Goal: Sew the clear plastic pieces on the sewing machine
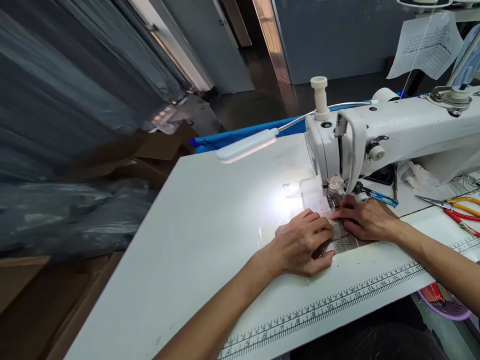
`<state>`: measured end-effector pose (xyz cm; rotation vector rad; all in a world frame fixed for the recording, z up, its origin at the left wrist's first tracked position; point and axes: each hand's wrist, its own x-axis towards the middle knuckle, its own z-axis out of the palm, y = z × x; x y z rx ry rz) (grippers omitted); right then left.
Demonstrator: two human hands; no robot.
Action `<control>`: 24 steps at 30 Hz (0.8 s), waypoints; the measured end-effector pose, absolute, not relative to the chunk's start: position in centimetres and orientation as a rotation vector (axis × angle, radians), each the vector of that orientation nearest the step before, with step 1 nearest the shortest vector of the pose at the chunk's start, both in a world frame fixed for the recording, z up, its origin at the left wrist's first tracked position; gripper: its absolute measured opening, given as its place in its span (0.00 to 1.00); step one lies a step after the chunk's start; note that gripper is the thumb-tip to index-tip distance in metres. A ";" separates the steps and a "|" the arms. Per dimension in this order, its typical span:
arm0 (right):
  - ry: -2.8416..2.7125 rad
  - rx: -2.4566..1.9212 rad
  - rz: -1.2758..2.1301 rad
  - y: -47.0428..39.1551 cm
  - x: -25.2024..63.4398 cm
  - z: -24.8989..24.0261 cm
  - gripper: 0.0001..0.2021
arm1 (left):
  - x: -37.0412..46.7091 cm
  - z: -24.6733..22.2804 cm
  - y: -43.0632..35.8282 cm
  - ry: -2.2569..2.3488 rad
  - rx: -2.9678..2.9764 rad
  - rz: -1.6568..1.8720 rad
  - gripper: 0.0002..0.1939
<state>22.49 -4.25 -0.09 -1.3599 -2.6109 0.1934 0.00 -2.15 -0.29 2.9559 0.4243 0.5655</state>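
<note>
A white sewing machine stands at the right, its presser foot low over the work. Beneath and in front of the foot lies a brown, shiny sheer fabric piece, with a clear or whitish layer over part of it. My left hand rests on its left side, fingers curled together and pressed down, thumb apart. Close to the presser foot, my right hand has its bent fingers and thumb on the fabric. The fingertips partly hide the fabric's edges.
Blue thread snips, pliers with orange handles and a red-handled tool lie right of my right hand. A ruler strip runs along the front edge. A lamp lights the tabletop. Cardboard boxes stand left.
</note>
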 end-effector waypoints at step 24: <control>-2.640 -1.382 0.067 -4.6 22.5 -0.2 0.17 | -0.1 -1.5 -1.9 0.618 3.018 0.627 0.21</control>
